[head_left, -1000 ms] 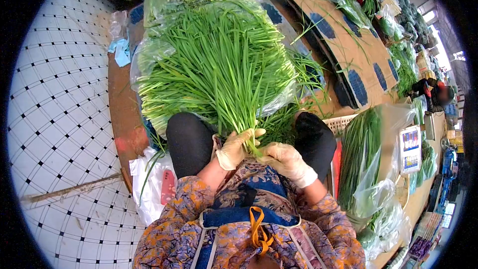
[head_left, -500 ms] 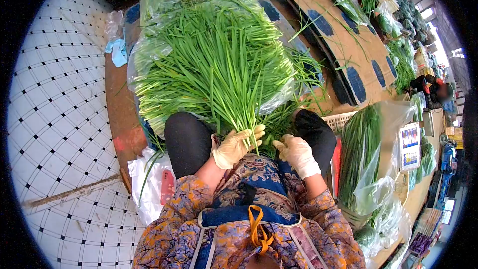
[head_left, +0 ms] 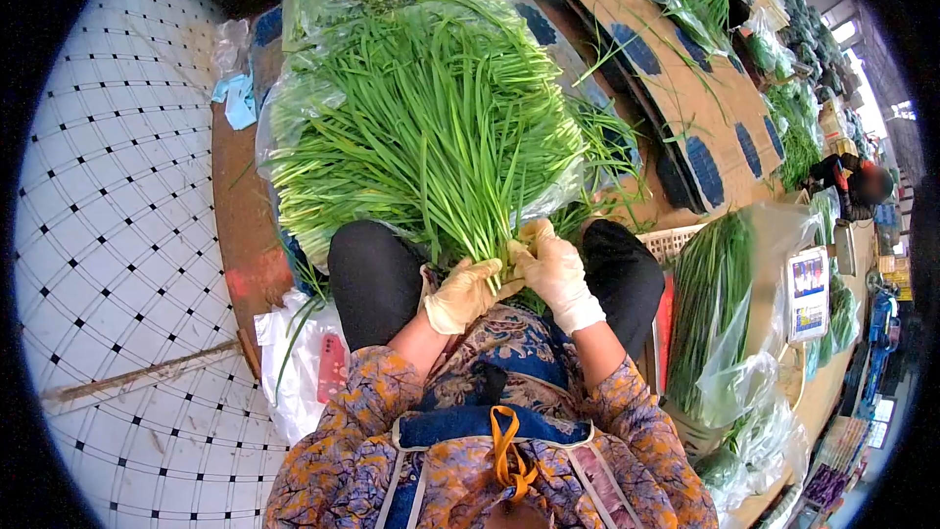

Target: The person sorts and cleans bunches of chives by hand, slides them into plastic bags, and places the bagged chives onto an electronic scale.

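A large pile of long green stalks lies on clear plastic in front of me, pale ends fanning out at its sides. My left hand, in a cream glove, is closed round the gathered ends of some stalks at the pile's near edge. Beside it, my right hand, gloved too, has its fingers pinched at the right side of the same stalks. Its fingertips are close to those of my left hand, and what lies between them is too small to make out.
On the right, bagged green stalks lie beside a white basket and a propped screen. Stacked cardboard is at upper right. A red phone rests on white plastic at lower left. Another person sits far right.
My right hand moved down and right off the stalks, then came back up and left to their ends. My left hand has kept its hold, with only a small shift.
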`<state>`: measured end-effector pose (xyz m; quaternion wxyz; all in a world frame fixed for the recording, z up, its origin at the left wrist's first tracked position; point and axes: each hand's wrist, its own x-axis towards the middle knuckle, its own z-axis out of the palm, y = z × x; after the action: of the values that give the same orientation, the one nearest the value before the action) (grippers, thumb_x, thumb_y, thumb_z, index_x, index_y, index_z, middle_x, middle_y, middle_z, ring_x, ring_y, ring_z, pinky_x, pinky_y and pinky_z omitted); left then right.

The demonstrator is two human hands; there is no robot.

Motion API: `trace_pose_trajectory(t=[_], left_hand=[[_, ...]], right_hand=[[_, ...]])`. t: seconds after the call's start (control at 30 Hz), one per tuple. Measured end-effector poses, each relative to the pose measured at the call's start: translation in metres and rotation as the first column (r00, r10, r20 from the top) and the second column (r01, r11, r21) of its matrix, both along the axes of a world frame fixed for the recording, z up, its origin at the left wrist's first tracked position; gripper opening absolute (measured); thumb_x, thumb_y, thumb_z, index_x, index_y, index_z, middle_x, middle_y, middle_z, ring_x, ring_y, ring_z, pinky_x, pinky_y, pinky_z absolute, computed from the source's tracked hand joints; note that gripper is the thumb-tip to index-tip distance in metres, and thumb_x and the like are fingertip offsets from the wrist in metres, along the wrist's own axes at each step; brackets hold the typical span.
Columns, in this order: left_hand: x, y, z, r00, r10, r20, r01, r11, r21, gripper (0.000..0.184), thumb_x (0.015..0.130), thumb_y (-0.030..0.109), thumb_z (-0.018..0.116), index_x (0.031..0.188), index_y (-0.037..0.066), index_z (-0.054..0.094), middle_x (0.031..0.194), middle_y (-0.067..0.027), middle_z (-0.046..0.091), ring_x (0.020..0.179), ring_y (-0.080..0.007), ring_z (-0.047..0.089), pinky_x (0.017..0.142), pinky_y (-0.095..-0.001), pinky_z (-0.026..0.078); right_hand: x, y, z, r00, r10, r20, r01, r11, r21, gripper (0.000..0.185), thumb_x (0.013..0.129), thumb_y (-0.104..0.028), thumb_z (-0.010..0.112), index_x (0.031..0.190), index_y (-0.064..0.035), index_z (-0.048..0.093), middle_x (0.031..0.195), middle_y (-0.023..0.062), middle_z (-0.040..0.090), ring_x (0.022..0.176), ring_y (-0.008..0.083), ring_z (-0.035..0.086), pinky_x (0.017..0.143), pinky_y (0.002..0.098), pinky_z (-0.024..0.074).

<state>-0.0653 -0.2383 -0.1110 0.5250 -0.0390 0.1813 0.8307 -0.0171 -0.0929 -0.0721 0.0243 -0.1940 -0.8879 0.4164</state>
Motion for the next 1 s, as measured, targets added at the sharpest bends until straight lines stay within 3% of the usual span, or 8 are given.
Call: trace_pose_trajectory(t=[0.27, 0.4, 0.47, 0.53, 0.67, 0.8, 0.93, 1.0], left_hand=[[0.003, -0.001, -0.011, 0.997, 0.041, -0.072, -0.042, 0.999, -0.023, 0.038, 0.083, 0.007, 0.052, 0.119, 0.013, 0.042, 0.110, -0.0072, 0.056, 0.106, -0.0237, 0.052, 0.091, -0.0459, 0.042], [0.000, -0.001, -0.011, 0.995, 0.032, 0.097, -0.030, 0.999, -0.018, 0.027, 0.086, 0.018, 0.052, 0.112, 0.011, 0.049, 0.105, -0.0061, 0.057, 0.095, -0.0204, 0.055, 0.087, -0.0419, 0.044], [-0.004, 0.001, 0.001, 0.919, -0.038, 0.392, -0.088, 0.950, 0.299, 0.028, 0.088, 0.026, 0.051, 0.110, 0.009, 0.052, 0.102, -0.0049, 0.058, 0.084, -0.0153, 0.055, 0.081, -0.0343, 0.046], [-0.008, 0.002, -0.005, 0.968, -0.077, 0.240, 0.003, 0.956, 0.294, 0.036, 0.088, 0.029, 0.051, 0.116, 0.006, 0.049, 0.099, -0.0041, 0.058, 0.079, -0.0127, 0.054, 0.074, -0.0287, 0.047], [-0.003, 0.003, -0.013, 0.998, -0.042, -0.051, 0.032, 0.982, -0.188, 0.040, 0.090, 0.024, 0.050, 0.123, 0.002, 0.045, 0.097, -0.0062, 0.060, 0.077, -0.0125, 0.056, 0.070, -0.0251, 0.049], [-0.009, -0.002, -0.024, 0.998, -0.037, -0.049, 0.031, 0.992, -0.120, 0.038, 0.091, 0.026, 0.045, 0.122, 0.004, 0.046, 0.094, -0.0070, 0.063, 0.064, -0.0090, 0.056, 0.053, -0.0201, 0.045], [-0.011, -0.001, -0.009, 0.994, -0.071, 0.085, 0.079, 0.992, -0.094, 0.037, 0.091, 0.028, 0.045, 0.121, 0.007, 0.048, 0.097, -0.0066, 0.062, 0.061, -0.0118, 0.054, 0.051, -0.0206, 0.043], [-0.008, 0.003, -0.020, 0.992, -0.075, 0.098, 0.084, 0.992, -0.090, 0.035, 0.091, 0.028, 0.045, 0.119, 0.009, 0.049, 0.098, -0.0064, 0.062, 0.062, -0.0127, 0.054, 0.051, -0.0212, 0.043]], right_hand=[[-0.045, -0.012, 0.008, 0.976, 0.122, 0.181, -0.175, 0.934, 0.311, 0.030, 0.081, -0.032, 0.057, 0.089, -0.0043, 0.051, 0.076, 0.0205, 0.061, 0.073, 0.0361, 0.060, 0.065, 0.0442, 0.0476], [-0.022, -0.017, 0.012, 0.993, 0.087, -0.084, -0.076, 0.990, 0.120, 0.020, 0.081, -0.025, 0.059, 0.083, -0.0059, 0.055, 0.077, 0.0157, 0.061, 0.071, 0.0337, 0.060, 0.062, 0.0418, 0.0473], [-0.012, -0.018, 0.014, 0.885, 0.316, -0.342, -0.246, 0.941, 0.234, 0.011, 0.079, -0.017, 0.061, 0.082, -0.0075, 0.057, 0.076, 0.0130, 0.060, 0.071, 0.0307, 0.059, 0.062, 0.0373, 0.0480], [-0.004, -0.018, 0.015, 0.855, 0.377, -0.356, -0.289, 0.916, 0.278, 0.013, 0.072, -0.007, 0.066, 0.083, -0.0066, 0.060, 0.074, 0.0099, 0.059, 0.068, 0.0273, 0.058, 0.061, 0.0336, 0.0471], [0.015, -0.017, 0.014, 0.752, 0.518, -0.407, -0.450, 0.855, 0.257, 0.015, 0.071, -0.011, 0.064, 0.085, -0.0093, 0.059, 0.077, 0.0077, 0.059, 0.072, 0.0276, 0.059, 0.063, 0.0352, 0.0483], [0.045, 0.000, 0.040, 0.696, 0.693, -0.188, -0.707, 0.708, -0.008, 0.015, 0.076, -0.011, 0.060, 0.091, -0.0095, 0.060, 0.081, 0.0092, 0.060, 0.076, 0.0278, 0.060, 0.066, 0.0363, 0.0488], [0.039, 0.031, 0.044, 0.407, 0.469, 0.784, -0.849, 0.512, 0.134, 0.027, 0.081, -0.030, 0.053, 0.090, -0.0074, 0.063, 0.087, 0.0124, 0.064, 0.085, 0.0295, 0.061, 0.073, 0.0382, 0.0489], [0.021, 0.029, 0.054, 0.781, 0.405, 0.475, -0.489, 0.870, 0.064, 0.030, 0.081, -0.035, 0.054, 0.087, -0.0070, 0.062, 0.081, 0.0142, 0.063, 0.080, 0.0291, 0.061, 0.072, 0.0381, 0.0484]])
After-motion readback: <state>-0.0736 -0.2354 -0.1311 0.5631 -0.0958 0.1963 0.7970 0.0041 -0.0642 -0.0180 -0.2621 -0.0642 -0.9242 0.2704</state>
